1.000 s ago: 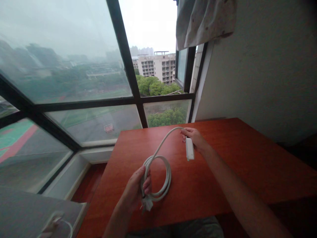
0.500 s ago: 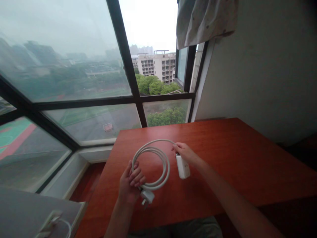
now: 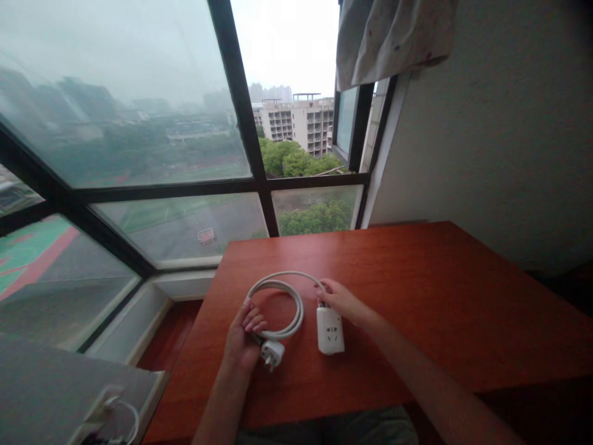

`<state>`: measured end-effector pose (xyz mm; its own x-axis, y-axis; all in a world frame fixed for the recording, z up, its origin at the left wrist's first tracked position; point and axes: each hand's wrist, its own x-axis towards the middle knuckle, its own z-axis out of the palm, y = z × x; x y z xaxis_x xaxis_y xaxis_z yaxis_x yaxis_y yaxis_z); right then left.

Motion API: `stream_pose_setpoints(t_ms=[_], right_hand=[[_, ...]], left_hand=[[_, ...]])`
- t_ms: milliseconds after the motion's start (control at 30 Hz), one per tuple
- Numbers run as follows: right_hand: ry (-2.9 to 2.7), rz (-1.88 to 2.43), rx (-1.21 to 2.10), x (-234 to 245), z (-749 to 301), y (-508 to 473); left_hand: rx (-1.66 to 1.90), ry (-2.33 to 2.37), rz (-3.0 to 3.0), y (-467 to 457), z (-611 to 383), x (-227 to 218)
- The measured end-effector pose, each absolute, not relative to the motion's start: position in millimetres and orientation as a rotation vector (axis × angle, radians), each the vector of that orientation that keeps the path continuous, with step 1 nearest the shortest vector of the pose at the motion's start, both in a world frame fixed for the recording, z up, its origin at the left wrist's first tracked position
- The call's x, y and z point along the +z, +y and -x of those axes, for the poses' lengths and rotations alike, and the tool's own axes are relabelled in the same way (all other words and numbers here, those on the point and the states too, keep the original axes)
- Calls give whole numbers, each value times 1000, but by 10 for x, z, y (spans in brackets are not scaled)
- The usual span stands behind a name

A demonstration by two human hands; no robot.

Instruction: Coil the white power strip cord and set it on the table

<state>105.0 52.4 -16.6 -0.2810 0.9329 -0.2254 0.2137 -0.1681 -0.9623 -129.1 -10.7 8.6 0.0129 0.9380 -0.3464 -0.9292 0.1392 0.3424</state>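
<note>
In the head view, my left hand [image 3: 248, 334] is closed around a coiled white cable [image 3: 296, 315], fingers wrapped over the loops. Just beside that hand, the cable's white plug [image 3: 272, 353] sticks out with its metal prongs pointing down. My right hand [image 3: 340, 301] pinches the other end of the cable, where it joins a white power strip [image 3: 330, 330]. The strip's socket face is turned toward me. One single loop of cable arches between my two hands, over the reddish-brown table [image 3: 393, 266].
A dark-framed window [image 3: 259, 148] rises behind the table, with a curtain [image 3: 393, 43] at its upper right. A wall [image 3: 486, 142] stands on the right. At the lower left, a wall outlet [image 3: 109, 402] has a white cord plugged in.
My right hand has come lower and a little left with the power strip, whose socket face has turned toward me. The coil has shifted slightly left and the plug has moved up a little.
</note>
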Motion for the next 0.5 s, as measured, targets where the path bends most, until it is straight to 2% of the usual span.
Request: stream_pose_setpoints(t_ms=[100,333,400,500], right_hand=[[-1599,1422,1324,-220,-971,541],[-2127,1681,625,-73,-841,505],[-2239,1774,525,-2,-812,475],[-2342,1865,545,49,-751,445]], left_hand=[[1451,633,46,-94,1292,95],[1457,863,51,-81,1320,53],[1459,909,39,-74,1312,46],[1492,979,37,-60,1270,60]])
